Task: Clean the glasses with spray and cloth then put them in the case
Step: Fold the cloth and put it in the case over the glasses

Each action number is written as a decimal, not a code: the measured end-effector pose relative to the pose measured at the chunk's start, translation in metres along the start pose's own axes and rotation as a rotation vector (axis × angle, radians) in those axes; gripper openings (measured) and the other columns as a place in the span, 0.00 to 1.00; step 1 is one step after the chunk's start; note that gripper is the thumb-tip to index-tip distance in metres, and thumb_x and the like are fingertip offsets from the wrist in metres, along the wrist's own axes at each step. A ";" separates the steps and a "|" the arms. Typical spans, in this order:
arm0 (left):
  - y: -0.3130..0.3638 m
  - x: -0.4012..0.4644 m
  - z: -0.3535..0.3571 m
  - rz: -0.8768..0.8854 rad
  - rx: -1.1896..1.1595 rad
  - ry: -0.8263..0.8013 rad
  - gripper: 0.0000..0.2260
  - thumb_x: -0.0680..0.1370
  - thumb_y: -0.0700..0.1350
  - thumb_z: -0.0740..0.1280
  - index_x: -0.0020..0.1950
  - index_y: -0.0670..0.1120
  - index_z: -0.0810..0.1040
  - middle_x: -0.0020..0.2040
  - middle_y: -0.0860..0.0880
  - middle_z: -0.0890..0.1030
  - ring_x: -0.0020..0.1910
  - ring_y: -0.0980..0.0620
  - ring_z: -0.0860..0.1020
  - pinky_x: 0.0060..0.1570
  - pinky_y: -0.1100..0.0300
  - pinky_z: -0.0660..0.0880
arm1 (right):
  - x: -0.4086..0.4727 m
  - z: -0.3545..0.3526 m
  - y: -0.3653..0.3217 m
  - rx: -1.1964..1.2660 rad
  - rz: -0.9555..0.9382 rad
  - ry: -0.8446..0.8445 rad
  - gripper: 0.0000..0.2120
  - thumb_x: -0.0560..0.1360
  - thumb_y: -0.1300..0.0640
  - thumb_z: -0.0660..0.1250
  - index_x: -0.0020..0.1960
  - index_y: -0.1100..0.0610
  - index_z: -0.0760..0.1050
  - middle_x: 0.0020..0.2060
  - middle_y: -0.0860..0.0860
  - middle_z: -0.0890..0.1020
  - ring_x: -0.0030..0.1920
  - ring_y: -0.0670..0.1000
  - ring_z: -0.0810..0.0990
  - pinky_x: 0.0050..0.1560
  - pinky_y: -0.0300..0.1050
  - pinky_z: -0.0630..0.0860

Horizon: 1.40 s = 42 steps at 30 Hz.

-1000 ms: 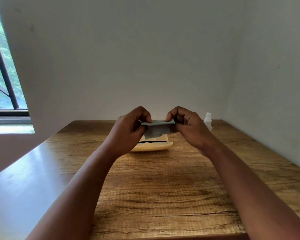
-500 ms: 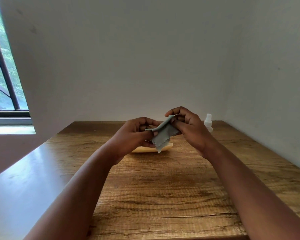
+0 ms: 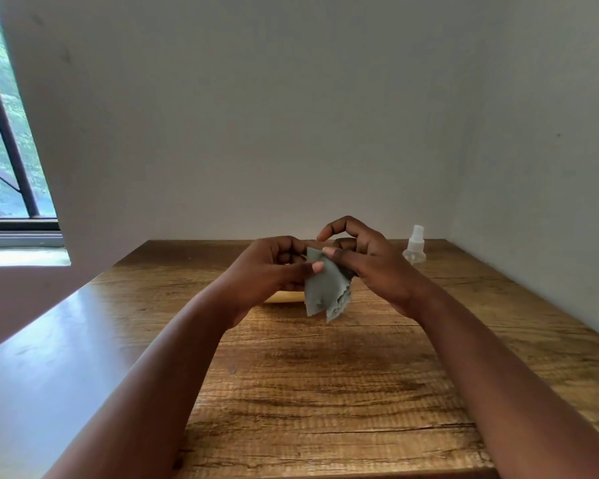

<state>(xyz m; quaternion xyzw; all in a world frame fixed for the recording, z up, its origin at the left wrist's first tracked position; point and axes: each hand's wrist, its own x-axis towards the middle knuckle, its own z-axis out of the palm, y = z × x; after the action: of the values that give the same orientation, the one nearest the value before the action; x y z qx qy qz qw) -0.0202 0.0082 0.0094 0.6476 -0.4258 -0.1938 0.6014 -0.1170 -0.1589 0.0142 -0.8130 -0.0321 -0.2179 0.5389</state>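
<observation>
1. Centrally framed above the wooden worktop (image 3: 325, 392): left hand (image 3: 270, 271) and right hand (image 3: 370, 267), raised close together, forearms reaching in from the lower corners.
2. Left hand's fingers (image 3: 317, 267) curled, thumb pinching the upper edge of a grey cleaning cloth (image 3: 322, 288); cloth hanging down in loose folds, zigzag edge at the bottom.
3. Right hand's thumb (image 3: 331, 252) pressed to the cloth's top corner, index and middle fingers arched above it and not touching the fabric; something dark tucked behind the cloth under the right palm, too hidden to name as the glasses.
4. Compared with half a second ago: cloth now hanging longer and lower, right index finger lifted clear, hands slightly closer together. A second ago, cloth stretched flat and taut between both hands.
5. Pale yellow case (image 3: 284, 296) lying on the worktop just behind the hands, mostly hidden by the left hand and cloth; open or closed not discernible.
6. Clear spray bottle (image 3: 415, 245) standing upright near the worktop's far right corner, apart from the right hand.
7. Plain pale walls (image 3: 291, 115) meeting behind and to the right of the worktop; barred window (image 3: 4, 150) at far left, greenery outside, daylight glaring off the worktop's left side.
</observation>
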 end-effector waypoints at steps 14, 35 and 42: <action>-0.003 0.004 -0.006 0.094 0.134 0.172 0.07 0.76 0.35 0.69 0.53 0.37 0.77 0.49 0.38 0.83 0.50 0.42 0.83 0.46 0.55 0.82 | 0.005 -0.009 0.012 -0.048 -0.043 0.101 0.19 0.71 0.70 0.73 0.59 0.56 0.79 0.51 0.60 0.83 0.50 0.51 0.82 0.51 0.42 0.82; -0.005 0.005 -0.006 0.226 0.252 0.116 0.09 0.80 0.31 0.62 0.50 0.42 0.78 0.49 0.42 0.82 0.48 0.48 0.83 0.50 0.53 0.81 | 0.005 -0.008 0.012 -0.139 -0.043 0.101 0.12 0.78 0.69 0.62 0.44 0.56 0.78 0.41 0.56 0.80 0.42 0.52 0.75 0.46 0.49 0.72; -0.004 0.006 -0.006 0.201 0.284 0.157 0.07 0.79 0.35 0.64 0.51 0.43 0.82 0.49 0.44 0.83 0.49 0.49 0.83 0.53 0.49 0.80 | 0.007 -0.006 0.011 -0.083 0.016 0.127 0.14 0.79 0.69 0.57 0.46 0.57 0.79 0.44 0.50 0.82 0.49 0.53 0.80 0.51 0.53 0.79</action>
<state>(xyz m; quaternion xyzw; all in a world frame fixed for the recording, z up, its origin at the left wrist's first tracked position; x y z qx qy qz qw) -0.0110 0.0073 0.0081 0.6932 -0.4631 -0.0195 0.5519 -0.1092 -0.1704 0.0092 -0.8194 0.0179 -0.2659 0.5075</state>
